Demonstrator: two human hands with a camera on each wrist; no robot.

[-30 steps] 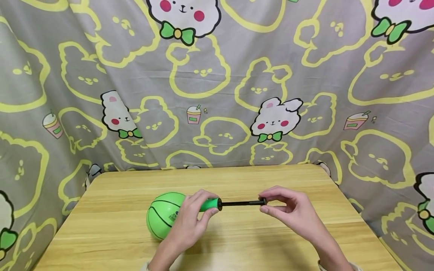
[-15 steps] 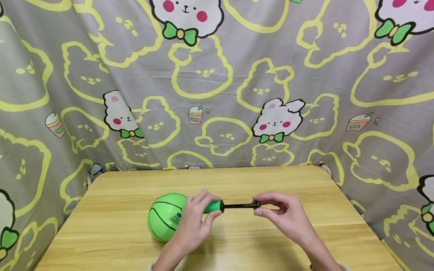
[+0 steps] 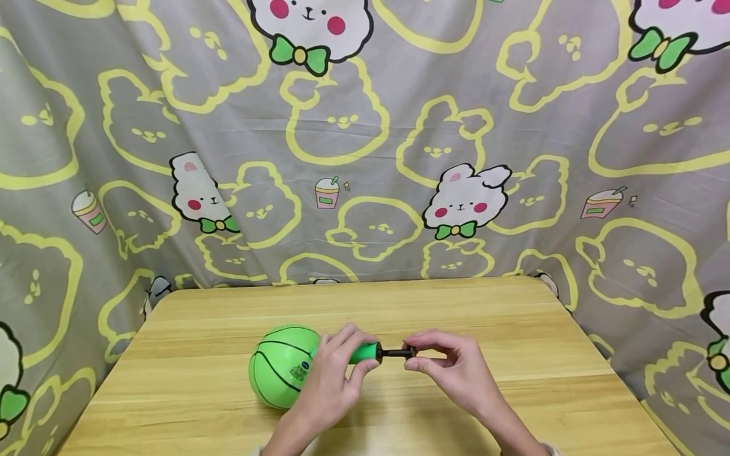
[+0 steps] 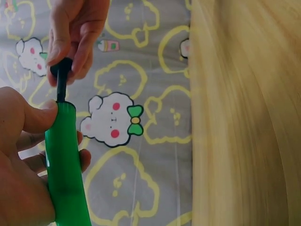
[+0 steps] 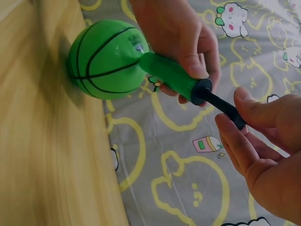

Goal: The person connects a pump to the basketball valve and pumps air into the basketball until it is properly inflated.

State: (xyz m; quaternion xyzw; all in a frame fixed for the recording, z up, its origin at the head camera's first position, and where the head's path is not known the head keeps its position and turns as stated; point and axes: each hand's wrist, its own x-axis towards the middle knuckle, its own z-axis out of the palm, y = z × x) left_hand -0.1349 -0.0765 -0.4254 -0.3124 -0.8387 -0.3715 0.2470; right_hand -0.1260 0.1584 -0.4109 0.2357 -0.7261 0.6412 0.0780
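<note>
A green ball (image 3: 279, 367) with black basketball lines rests on the wooden table, left of centre. Against its right side sits the end of a green hand pump (image 5: 171, 75), lying roughly level. My left hand (image 3: 333, 373) grips the pump's green barrel (image 4: 66, 160), thumb near its black collar. My right hand (image 3: 453, 367) pinches the black handle (image 3: 409, 352) at the end of the pump's rod, fingertips and thumb on its rim. A short stretch of black rod (image 5: 216, 101) shows between barrel and handle. Where pump and ball meet, the left hand hides the joint in the head view.
The wooden table (image 3: 530, 329) spreads under both hands, its far edge close to a grey curtain (image 3: 365, 158) printed with yellow outlines and white rabbit faces. The curtain also hangs along the left and right sides.
My right hand has moved left toward the left hand, pushing the handle in, so less rod shows. The left hand keeps its grip, and it and the ball have shifted slightly right.
</note>
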